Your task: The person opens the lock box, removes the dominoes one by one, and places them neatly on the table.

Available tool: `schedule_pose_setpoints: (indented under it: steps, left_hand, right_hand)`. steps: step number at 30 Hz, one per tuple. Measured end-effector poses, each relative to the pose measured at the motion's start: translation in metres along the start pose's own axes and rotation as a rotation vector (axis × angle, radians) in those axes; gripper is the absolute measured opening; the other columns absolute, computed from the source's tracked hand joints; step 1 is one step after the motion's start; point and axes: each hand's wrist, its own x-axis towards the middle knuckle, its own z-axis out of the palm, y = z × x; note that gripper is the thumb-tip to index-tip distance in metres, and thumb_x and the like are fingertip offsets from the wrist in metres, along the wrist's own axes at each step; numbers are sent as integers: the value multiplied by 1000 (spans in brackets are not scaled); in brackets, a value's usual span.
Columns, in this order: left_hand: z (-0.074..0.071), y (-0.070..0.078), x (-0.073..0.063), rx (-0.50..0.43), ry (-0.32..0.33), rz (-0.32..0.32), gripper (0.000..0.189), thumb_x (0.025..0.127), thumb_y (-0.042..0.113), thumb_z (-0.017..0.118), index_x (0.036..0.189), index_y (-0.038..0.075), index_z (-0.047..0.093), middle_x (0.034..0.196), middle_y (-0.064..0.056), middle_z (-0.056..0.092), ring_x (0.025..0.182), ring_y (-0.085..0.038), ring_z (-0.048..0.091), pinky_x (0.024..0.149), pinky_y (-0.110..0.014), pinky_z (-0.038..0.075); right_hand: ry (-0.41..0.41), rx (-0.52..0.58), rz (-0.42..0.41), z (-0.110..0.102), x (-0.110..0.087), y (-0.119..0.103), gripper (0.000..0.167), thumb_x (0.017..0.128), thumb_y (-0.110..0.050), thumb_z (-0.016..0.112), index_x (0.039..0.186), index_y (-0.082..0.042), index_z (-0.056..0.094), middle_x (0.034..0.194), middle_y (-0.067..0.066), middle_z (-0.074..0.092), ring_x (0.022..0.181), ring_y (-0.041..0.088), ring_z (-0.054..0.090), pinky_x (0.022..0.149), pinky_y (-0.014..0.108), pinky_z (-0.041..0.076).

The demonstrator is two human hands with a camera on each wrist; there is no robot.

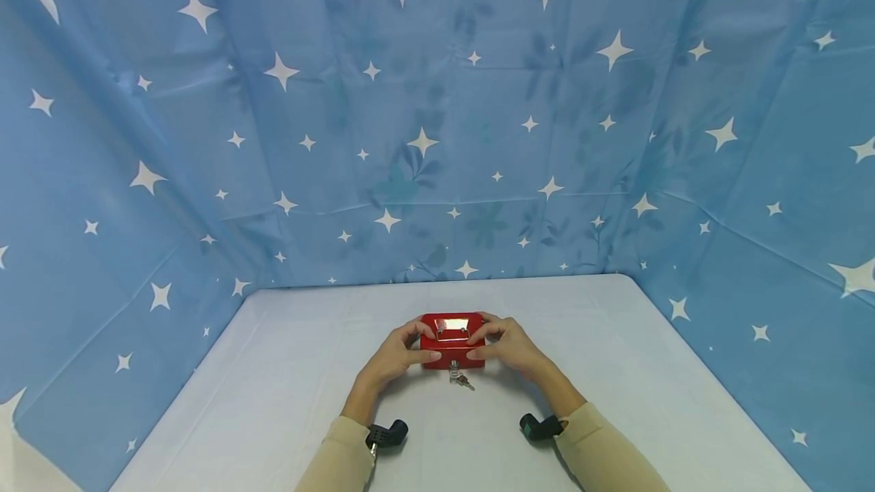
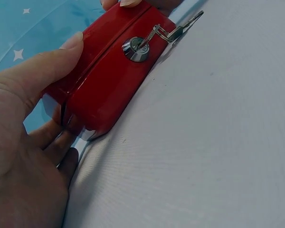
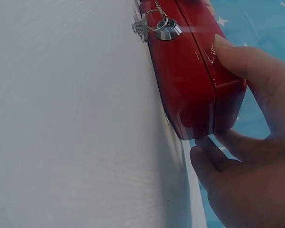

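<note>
Head view: A red cash box (image 1: 452, 351) sits on the desk (image 1: 554, 310) between the hands. Its lid is closed; contents are hidden. The long axis runs left to right, with the lock side facing the person. The left hand (image 1: 402, 346) and right hand (image 1: 514, 346) each grip one end.

Left wrist view: The left thumb presses the lid. One key is inserted in the cylinder lock (image 2: 136, 49); a ring links it to a second key (image 2: 194, 20).

Right wrist view: The right thumb contacts the lid; the fingers curl around the end.
</note>
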Motion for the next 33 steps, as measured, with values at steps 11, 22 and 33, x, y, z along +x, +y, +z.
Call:
schedule_pose_setpoints:
  steps: [11,22,33]
  left_hand:
    - [1,-1,0,5,10,16,32,87,15,84,112,8,65,149,-6,57,150,-34,42,125,-58,32]
    - [1,-2,2,6,9,9,32,87,18,85,111,11,65,152,-5,54,136,-34,56,107,-46,54]
    - [1,2,1,11,14,-1,30,87,17,85,111,14,67,152,-3,55,138,-35,54,109,-50,53]
  right_hand:
    - [-7,-2,-1,0,0,-1,19,77,-16,91,93,-10,83,162,16,45,155,45,29,121,70,29]
    - [-18,33,3,0,2,0,19,77,-14,91,93,-9,83,163,16,43,156,47,23,119,69,33]
    - [-39,39,-27,-1,1,1,19,79,-13,89,95,-8,82,163,17,43,154,52,26,115,74,34]
